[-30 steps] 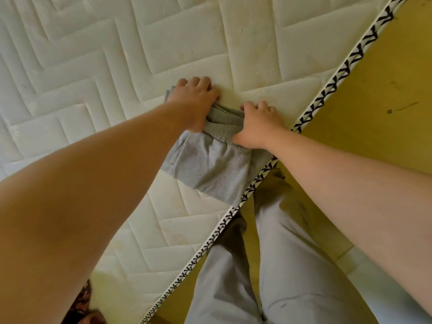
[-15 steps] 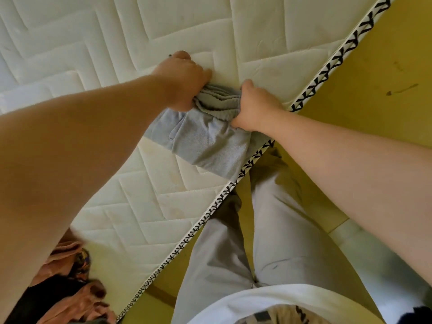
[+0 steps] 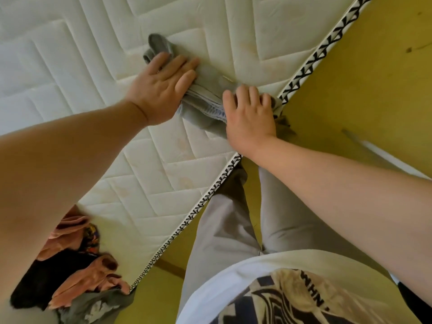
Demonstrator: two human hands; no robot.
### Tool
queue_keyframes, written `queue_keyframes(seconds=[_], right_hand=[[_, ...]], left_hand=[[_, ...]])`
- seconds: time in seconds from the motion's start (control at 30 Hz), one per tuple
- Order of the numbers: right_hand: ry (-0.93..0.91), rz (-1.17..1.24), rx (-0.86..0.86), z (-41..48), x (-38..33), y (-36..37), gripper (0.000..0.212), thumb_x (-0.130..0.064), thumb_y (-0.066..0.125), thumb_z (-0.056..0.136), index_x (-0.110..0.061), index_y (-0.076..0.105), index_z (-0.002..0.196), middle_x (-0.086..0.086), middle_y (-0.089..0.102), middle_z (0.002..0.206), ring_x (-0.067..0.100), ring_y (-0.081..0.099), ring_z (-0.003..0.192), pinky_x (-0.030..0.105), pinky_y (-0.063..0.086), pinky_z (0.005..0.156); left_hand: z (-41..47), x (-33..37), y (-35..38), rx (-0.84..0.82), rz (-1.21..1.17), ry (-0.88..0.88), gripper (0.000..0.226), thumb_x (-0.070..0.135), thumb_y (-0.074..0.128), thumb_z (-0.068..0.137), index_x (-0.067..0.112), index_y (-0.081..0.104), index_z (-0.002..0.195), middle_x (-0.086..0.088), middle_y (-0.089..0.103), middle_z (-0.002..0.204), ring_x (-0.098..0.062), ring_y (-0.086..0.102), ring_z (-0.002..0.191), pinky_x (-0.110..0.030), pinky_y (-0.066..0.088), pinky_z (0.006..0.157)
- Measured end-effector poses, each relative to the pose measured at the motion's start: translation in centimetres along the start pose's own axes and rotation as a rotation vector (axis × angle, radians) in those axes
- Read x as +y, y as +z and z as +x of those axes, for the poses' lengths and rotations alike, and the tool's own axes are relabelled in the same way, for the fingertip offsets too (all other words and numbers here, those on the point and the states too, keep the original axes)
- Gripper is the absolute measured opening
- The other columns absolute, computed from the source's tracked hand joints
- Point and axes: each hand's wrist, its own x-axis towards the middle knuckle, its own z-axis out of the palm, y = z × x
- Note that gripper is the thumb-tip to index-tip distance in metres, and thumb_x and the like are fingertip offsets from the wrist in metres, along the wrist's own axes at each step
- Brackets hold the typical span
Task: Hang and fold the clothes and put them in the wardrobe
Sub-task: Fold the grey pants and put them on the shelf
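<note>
The grey garment (image 3: 205, 101), bunched into a thick fold, lies on the white quilted mattress (image 3: 81, 73) right at its patterned front edge, with one corner spilling over that edge toward the yellow floor (image 3: 350, 78). The left hand (image 3: 163, 87) presses flat on the garment's inner end, fingers straight and together, while the right hand (image 3: 250, 120) rests palm-down on the end at the mattress edge, fingers only lightly bent. A pile of pink, black and grey clothes (image 3: 77, 265) sits farther along the same edge, near the person's left arm.
</note>
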Motion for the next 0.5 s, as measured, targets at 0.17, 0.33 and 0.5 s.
queue_keyframes(seconds=[0.17,0.33,0.5], right_hand=[[-0.067,-0.097,-0.013,-0.4,-1.7,3.0,0.067,-0.052,0.062,0.082,-0.008,0.037,0.126,0.017,0.050,0.118,0.035,0.047,0.109,0.063,0.024,0.109],[-0.060,-0.224,-0.120,-1.0,-2.6,5.3,0.066,-0.030,0.052,0.086,-0.005,0.026,0.141,0.023,0.037,0.132,0.038,0.039,0.117,0.063,0.028,0.106],[-0.012,-0.226,-0.145,0.2,-2.2,5.6,0.068,-0.025,0.052,0.085,-0.006,0.017,0.141,0.022,0.029,0.131,0.038,0.036,0.115,0.063,0.030,0.104]], left_hand=[[-2.3,0.8,1.8,-0.043,-0.006,-0.054,0.079,0.052,0.041,0.100,-0.004,0.025,0.153,-0.025,0.020,0.161,-0.042,0.016,0.150,-0.060,0.011,0.121],[-3.4,1.1,3.8,-0.087,0.023,-0.092,0.093,0.057,0.048,0.097,0.004,0.001,0.158,-0.022,0.007,0.165,-0.038,0.007,0.153,-0.053,0.010,0.124],[-1.5,-0.2,4.0,-0.194,0.085,-0.056,0.101,0.044,0.065,0.092,0.005,-0.001,0.158,-0.023,0.011,0.164,-0.043,0.021,0.148,-0.056,0.022,0.119]])
